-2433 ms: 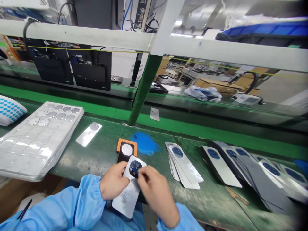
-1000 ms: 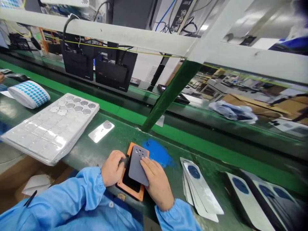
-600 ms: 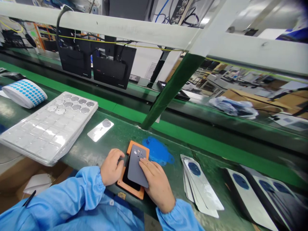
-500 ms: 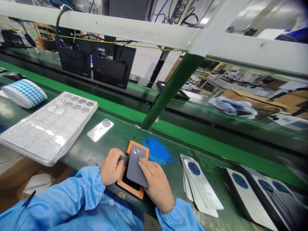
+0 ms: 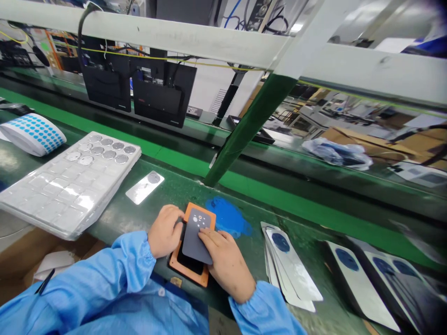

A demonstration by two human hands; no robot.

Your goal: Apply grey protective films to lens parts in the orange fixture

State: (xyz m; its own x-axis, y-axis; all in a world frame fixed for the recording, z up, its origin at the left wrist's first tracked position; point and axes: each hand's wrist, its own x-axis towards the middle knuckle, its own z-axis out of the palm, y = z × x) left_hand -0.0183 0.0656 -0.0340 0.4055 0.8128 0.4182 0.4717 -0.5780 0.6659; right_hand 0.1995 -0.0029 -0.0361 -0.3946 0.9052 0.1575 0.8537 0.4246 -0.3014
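A dark grey phone back cover (image 5: 193, 242) with camera holes at its top end lies slanted over an orange holder (image 5: 190, 275). Below the cover, a black surface shows inside the holder. My right hand (image 5: 225, 260) grips the cover at its right side, fingers on its upper face; the thumb is hidden. At the holder's upper left edge, my left hand (image 5: 165, 232) has its fingers curled, their tips against the edge. To the left lies a silvery rectangular sheet (image 5: 144, 188) with a round disc (image 5: 153, 177) at one end.
A clear plastic tray (image 5: 59, 186) with round discs stands at left, near a roll of blue-dotted labels (image 5: 35, 135). Fanned silvery sheets (image 5: 296, 274) and dark-edged panels (image 5: 363, 288) lie at right. A green post (image 5: 244, 130) rises behind a blue patch (image 5: 226, 218) on the bench.
My left hand has moved up and right against the holder's edge. The lower end of the phone back cover has shifted slightly up and left, with my right hand still on it.
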